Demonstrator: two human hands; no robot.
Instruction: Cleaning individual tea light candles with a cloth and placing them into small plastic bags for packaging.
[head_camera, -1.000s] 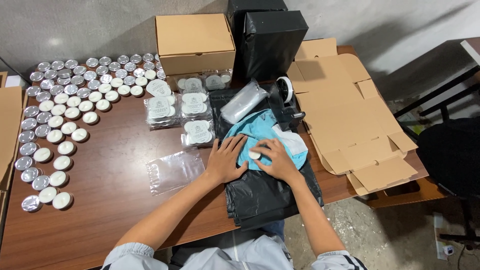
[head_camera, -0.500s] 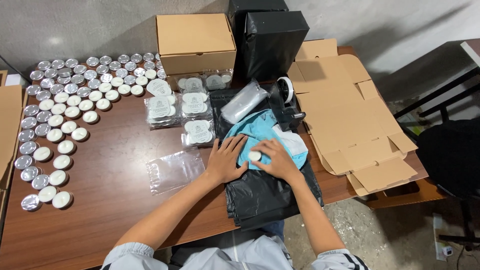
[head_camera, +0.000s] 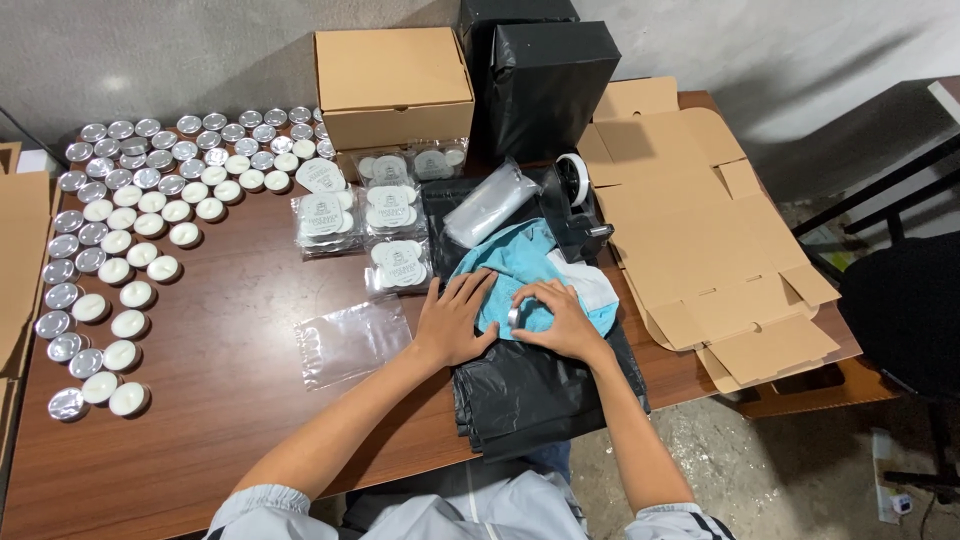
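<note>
My right hand (head_camera: 562, 325) covers most of the small tealight (head_camera: 514, 317), so I see only a sliver of its silver rim; my fingers are curled shut around it. It sits on the blue cloth (head_camera: 520, 268), whose near part is hidden under both hands. My left hand (head_camera: 455, 320) lies flat and open, pressing the cloth's edge. The cloth rests on black plastic bags (head_camera: 530, 390) at the near edge of the brown surface (head_camera: 200, 420).

We are at a small packing bench: rows of tealight candles (head_camera: 130, 230) at left, bagged candle sets (head_camera: 365, 215), a closed cardboard box (head_camera: 392, 85) at the far edge, flat carton blanks (head_camera: 700, 230) right, a tape dispenser (head_camera: 575, 200).
</note>
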